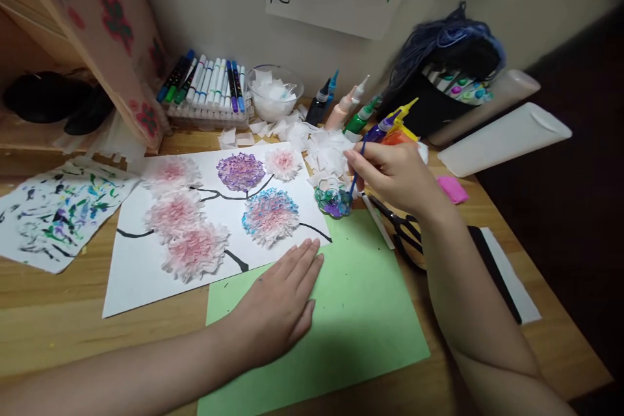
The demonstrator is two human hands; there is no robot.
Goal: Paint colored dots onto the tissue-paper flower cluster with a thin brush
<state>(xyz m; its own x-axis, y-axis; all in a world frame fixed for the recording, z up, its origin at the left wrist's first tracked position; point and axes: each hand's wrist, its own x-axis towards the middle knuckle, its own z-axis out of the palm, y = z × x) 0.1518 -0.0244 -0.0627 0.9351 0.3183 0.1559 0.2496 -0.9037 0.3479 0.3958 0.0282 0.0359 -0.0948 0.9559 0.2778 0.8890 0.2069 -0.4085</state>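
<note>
At far left on the tabletop [53, 322] you have a paint-streaked paper [61, 211], its right end near the foot of a pink shelf [114, 19] with painted flowers. Next to it lies the white sheet [129, 273], which bears ruffled flowers in pink and white, one edged in purple and one edged in blue, with black painted branches between them. Behind the sheet: a tray of marker pens [209, 84], then a clear bowl [275, 94] holding white tissue pieces, more of which lie loose in front. Your left hand [285, 302] is flat, palm down, fingers extended and close together, resting on the green sheet [365, 325] with its fingertips at the lower edge of the white one. Farther right, the small palette [333, 200], smeared with green and purple, sits beside the top of the green sheet. Your right hand [392, 172] pinches a blue paintbrush [354, 185] between thumb and fingers, its lower end at the palette's right side; you cannot tell whether the bristles touch paint. Behind this hand stand nozzle-tipped paint bottles [340, 110]; black-handled scissors [408, 231] lie below its wrist, and a pink lump [452, 189] lies to its right.
</note>
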